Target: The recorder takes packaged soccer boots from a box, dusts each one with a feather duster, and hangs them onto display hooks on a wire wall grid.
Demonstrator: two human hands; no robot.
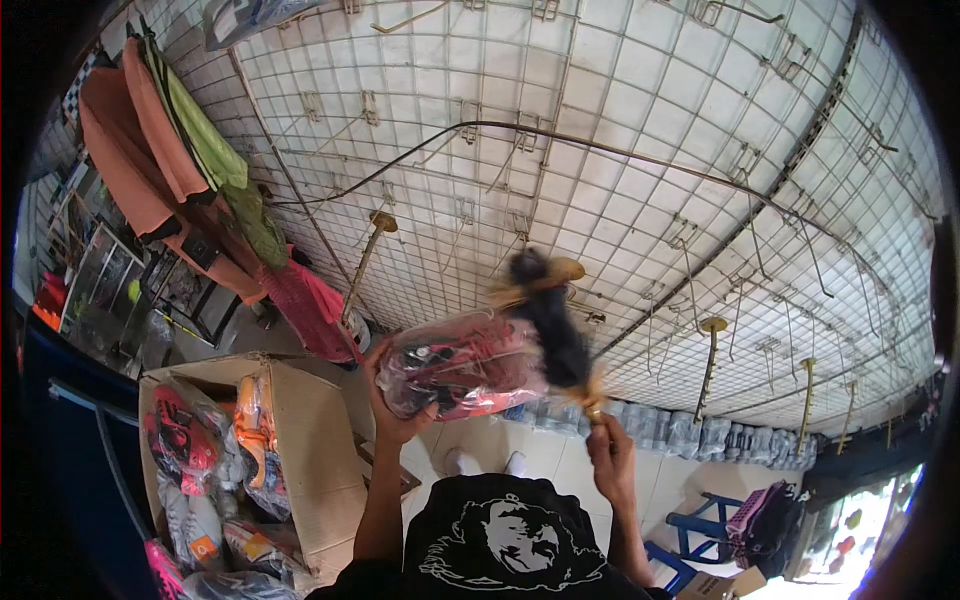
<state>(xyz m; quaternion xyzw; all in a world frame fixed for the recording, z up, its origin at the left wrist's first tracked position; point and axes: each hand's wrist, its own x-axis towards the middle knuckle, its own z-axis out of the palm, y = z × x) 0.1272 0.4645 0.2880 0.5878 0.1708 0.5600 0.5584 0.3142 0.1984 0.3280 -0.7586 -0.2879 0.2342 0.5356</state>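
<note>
My left hand (pixel 403 409) holds a clear plastic bag of red and black shoes (pixel 465 364) at the middle of the view. To its right, my right hand (pixel 611 450) grips the thin handle of a duster (pixel 562 337) with dark and tan parts, blurred by motion. The duster's dark part overlaps or lies close beside the bag's right end; whether they touch I cannot tell. At the lower left, an open cardboard box (pixel 319 457) contains several bagged shoes, among them a red pair (pixel 180 442) and an orange one (pixel 256 427).
A wire grid panel (pixel 637 187) with metal hooks covers the wall ahead. Orange and green garments (pixel 142 150) hang at the left. Clear bagged items (pixel 682 435) line the wall's foot. Blue stools (pixel 697 532) and a pink basket (pixel 750 517) stand at the lower right.
</note>
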